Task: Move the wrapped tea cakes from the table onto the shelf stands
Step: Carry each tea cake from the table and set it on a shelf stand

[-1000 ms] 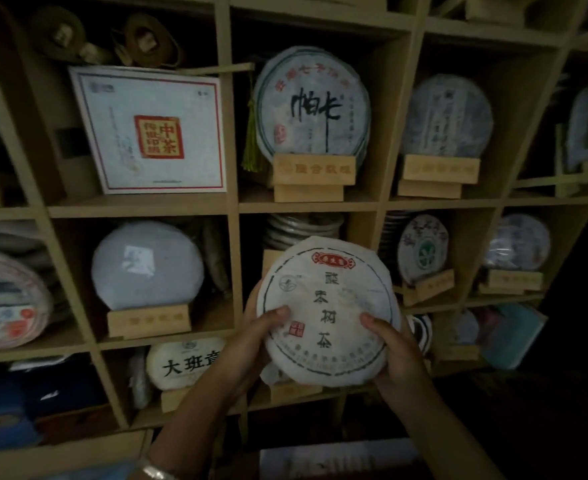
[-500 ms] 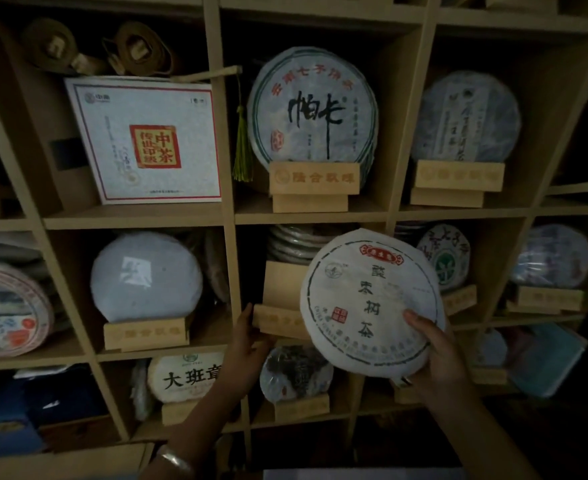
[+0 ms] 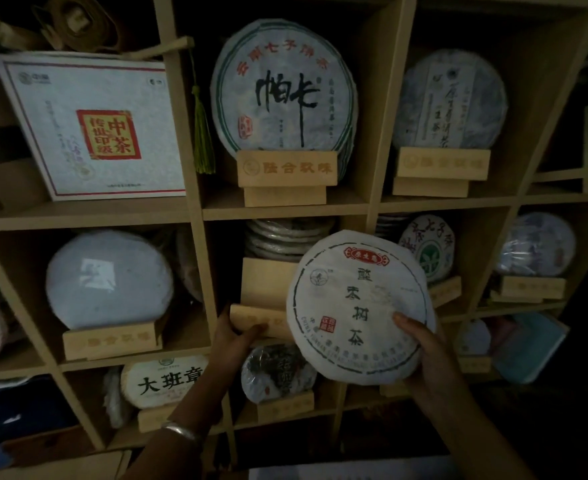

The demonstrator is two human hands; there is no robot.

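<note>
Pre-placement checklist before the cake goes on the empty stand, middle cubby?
1. Tea cake held securely: ok, right hand grips its lower right edge, thumb on the face.
2. Empty stand steadied: ok, left hand grips its front lip.
3. Stand slot free: ok as far as visible; the cake covers its right part.
4. Stand sitting square: not ok, it looks tilted.
5. Headroom in the cubby: cannot tell, stacked cakes lie behind the stand.
6. Wrapper intact: ok on the visible face.

White-wrapped tea cake [image 3: 354, 306] bears black characters, a red banner, dark ring.
</note>
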